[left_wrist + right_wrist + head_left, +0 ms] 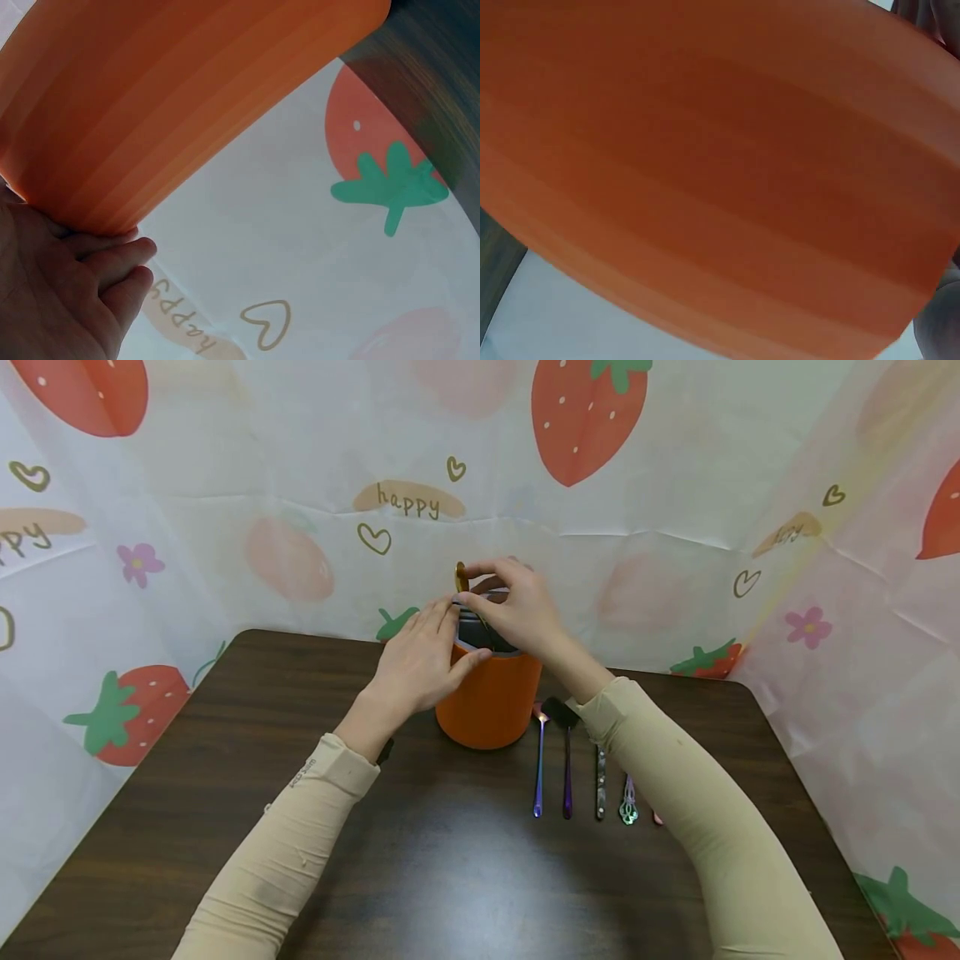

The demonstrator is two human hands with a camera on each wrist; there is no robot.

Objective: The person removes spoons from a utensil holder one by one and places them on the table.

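Observation:
An orange canister (487, 702) with a dark inside stands upright at the table's far edge. My left hand (420, 652) rests against its rim, fingers stretched along the left side and thumb over the near edge. In the left wrist view, the fingers (124, 277) lie at the rim of the orange wall. Over the opening, my right hand (517, 602) pinches a gold spoon (461, 577) between thumb and fingers. Its rounded end points up and its thin stem slants down into the canister. The canister wall fills most of the right wrist view.
Right of the canister lie an iridescent blue spoon (538, 768), a black-headed utensil with purple handle (567, 768), a patterned dark handle (601, 785) and an ornate openwork handle (628, 802). The right sleeve (667, 768) covers parts of these. A strawberry-printed curtain (300, 460) hangs behind.

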